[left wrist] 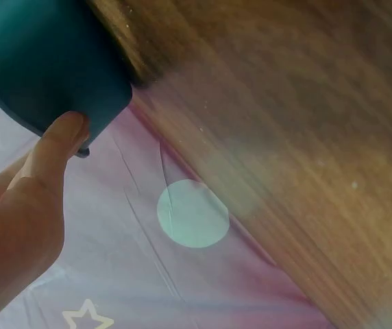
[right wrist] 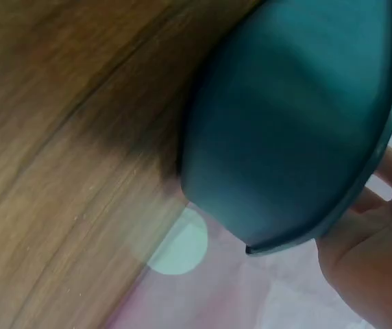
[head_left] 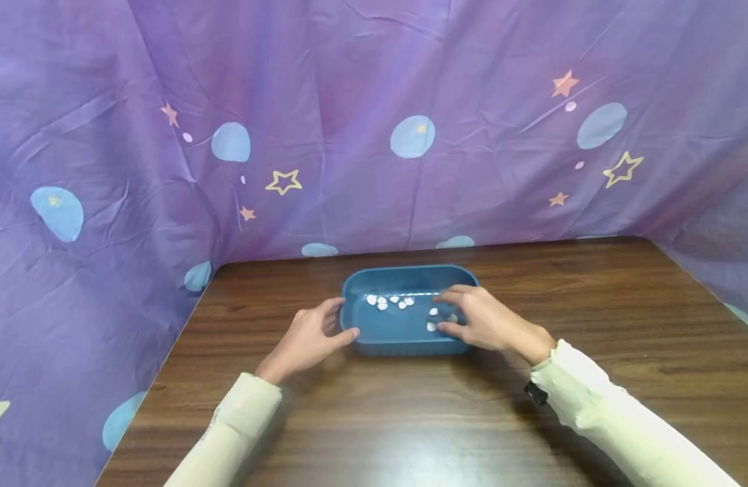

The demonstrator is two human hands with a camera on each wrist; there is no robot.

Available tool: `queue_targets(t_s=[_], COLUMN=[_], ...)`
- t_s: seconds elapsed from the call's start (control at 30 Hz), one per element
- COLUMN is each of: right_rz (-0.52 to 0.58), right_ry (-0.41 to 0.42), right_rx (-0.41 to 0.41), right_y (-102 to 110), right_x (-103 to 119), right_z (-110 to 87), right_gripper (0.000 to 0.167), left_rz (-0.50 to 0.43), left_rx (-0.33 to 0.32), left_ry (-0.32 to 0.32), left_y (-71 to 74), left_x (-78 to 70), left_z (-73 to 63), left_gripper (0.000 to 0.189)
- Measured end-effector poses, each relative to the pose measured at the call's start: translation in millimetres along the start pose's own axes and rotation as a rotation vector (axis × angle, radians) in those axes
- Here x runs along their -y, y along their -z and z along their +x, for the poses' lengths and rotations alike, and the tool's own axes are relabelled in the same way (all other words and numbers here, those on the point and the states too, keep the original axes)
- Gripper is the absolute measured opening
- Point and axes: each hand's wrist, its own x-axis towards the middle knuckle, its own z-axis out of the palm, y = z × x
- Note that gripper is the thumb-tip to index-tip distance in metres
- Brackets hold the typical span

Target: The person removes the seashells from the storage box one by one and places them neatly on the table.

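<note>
Head view | white round pieces (head_left: 383, 306) lying in oblong blue plastic tub (head_left: 398, 348); handling appearing unfinished | left hand (head_left: 307, 338) touching it, right hand (head_left: 489, 321) reaching inside, fingers (head_left: 454, 296) released

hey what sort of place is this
Probably a makeshift indoor workspace: a purple star-printed cloth hangs behind a wood-grained table, which bears a blue tub holding small white pieces.
</note>
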Motion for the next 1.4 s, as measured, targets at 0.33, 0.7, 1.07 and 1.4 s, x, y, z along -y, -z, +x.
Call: queue_targets(t_s=[0.33,0.7,1.07,1.4], right_rz=[0.099,0.07,0.031,-0.019], right_ry=[-0.04,-0.088,-0.15,-0.213], right_rx=[0.121,0.211,0.274,0.323], right_y=[-2.8,-6.2,-10.0,-14.3], right_x=[-0.3,-2.1,-1.1,-0.3], right_z=[14.6,29.9,36.6,38.7], right_gripper=[0.035,0.031,0.011,0.009], left_rz=[-0.039,0.1,0.102,0.11], left_rx=[0.028,0.062,0.102,0.104], left_ry=[-0.018,-0.072,-0.051,-0.057], left_y=[0.2,13.1,14.4,11.1], left_x=[1.9,-4.5,-4.3,-3.0], left_z=[0.4,5.9,7.4,4.1], left_gripper=[0.071,0.072,0.076,0.075])
